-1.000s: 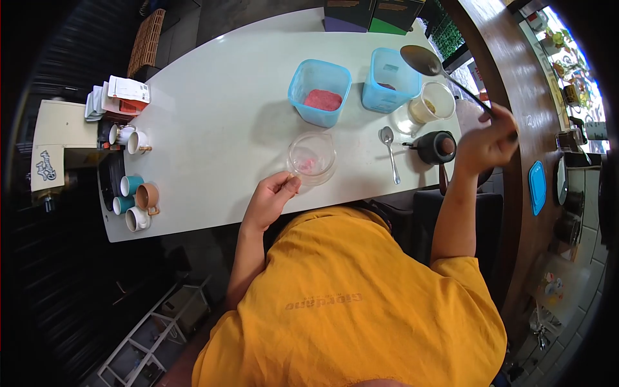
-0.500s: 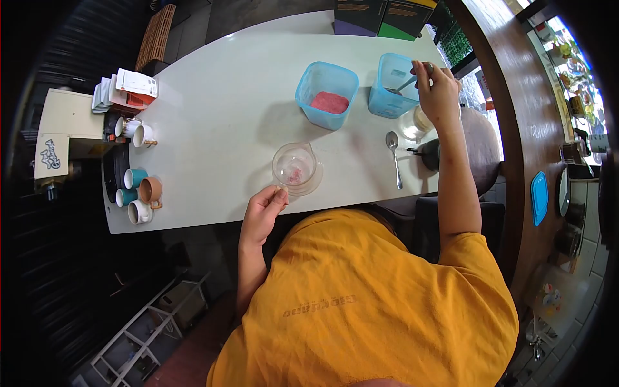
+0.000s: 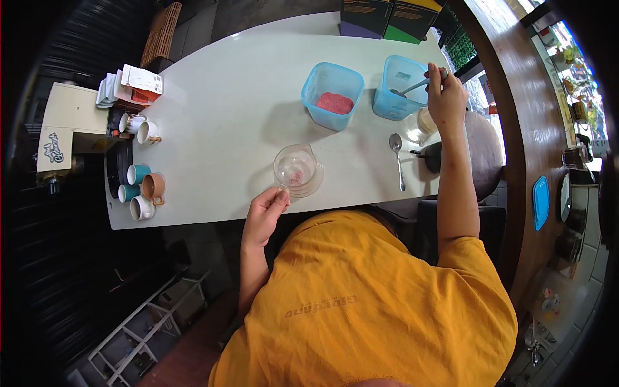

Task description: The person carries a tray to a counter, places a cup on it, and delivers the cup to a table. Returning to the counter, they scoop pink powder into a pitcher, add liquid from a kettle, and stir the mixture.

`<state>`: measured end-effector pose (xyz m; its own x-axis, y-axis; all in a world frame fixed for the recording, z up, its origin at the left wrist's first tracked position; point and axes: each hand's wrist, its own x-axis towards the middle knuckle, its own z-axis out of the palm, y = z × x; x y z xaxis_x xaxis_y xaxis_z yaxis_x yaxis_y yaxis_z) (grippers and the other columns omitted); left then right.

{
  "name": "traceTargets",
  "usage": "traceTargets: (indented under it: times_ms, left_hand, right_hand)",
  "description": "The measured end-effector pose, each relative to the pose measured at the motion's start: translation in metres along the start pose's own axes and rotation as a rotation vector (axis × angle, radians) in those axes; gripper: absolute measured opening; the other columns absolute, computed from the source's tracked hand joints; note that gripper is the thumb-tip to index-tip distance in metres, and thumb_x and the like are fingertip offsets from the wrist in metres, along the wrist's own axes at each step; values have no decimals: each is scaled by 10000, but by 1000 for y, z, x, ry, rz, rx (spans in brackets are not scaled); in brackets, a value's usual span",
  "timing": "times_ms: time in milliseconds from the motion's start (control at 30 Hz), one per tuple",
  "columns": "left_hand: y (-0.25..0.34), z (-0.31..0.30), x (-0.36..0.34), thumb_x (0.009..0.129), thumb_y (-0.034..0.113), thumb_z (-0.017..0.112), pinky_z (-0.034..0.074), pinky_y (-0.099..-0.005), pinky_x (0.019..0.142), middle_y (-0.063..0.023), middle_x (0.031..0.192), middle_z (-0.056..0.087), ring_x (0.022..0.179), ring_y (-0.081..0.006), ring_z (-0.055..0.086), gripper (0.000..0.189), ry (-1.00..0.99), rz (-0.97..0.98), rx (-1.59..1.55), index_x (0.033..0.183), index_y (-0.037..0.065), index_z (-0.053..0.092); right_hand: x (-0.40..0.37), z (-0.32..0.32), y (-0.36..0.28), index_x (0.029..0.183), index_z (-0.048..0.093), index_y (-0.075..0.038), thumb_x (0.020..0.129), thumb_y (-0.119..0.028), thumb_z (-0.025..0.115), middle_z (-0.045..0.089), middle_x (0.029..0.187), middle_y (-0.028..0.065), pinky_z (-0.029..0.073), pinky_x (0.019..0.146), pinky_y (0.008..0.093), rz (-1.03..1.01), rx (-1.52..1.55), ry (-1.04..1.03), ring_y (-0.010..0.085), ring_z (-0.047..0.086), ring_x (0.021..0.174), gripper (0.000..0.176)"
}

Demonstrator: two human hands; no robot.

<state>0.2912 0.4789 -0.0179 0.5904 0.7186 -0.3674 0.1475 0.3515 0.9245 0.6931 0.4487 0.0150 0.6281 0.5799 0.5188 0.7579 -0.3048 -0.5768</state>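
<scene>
A clear cup [image 3: 423, 124] stands beside the tub [image 3: 389, 105] holding the right hand's [image 3: 447, 97] spoon [image 3: 416, 86].

From here, the long-handled spoon's [image 3: 419, 86] bowl is hard to make out inside the upper-right blue tub [image 3: 389, 103]; the right forearm [image 3: 458, 174] partly hides the black pot [image 3: 432, 157].

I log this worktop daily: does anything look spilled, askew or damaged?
Nothing stands out, no visible spill: both blue tubs stand upright, the loose spoon lies on the table, and the clear cup in the left hand looks intact. Fine cracks wouldn't show.
</scene>
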Motion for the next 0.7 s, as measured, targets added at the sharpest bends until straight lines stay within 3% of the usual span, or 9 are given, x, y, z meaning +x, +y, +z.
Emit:
traceTargets:
  times_ms: [100,200,367,700]
  left_hand:
    - [1,0,1,955,235,528,244,-196,504,58,635,395,566,-33,325,267,-12,-16,3,754,59,529]
    - [2,0,1,954,236,530,246,-197,504,56,639,400,570,-33,327,266,-19,-11,17,755,58,530]
    - [2,1,5,950,245,536,249,-192,504,53,643,410,573,-31,329,266,-37,-21,34,762,57,536]
    - [9,9,15,945,254,548,252,-190,501,47,655,435,569,-27,334,266,-111,-31,36,773,51,548]
  right_hand:
    - [-1,-5,-3,777,687,-60,928,-320,533,634,610,52,461,641,358,106,11,68,245,619,651,338]
    - [-2,-14,-7,776,685,-47,928,-325,529,635,614,74,471,650,367,171,3,118,255,626,668,354]
    - [-3,-26,-3,781,682,-47,936,-342,514,611,580,53,470,591,304,199,104,244,189,617,576,373]
    - [-11,-44,-7,784,661,-21,947,-333,529,589,576,14,413,540,234,175,245,457,80,560,554,377]
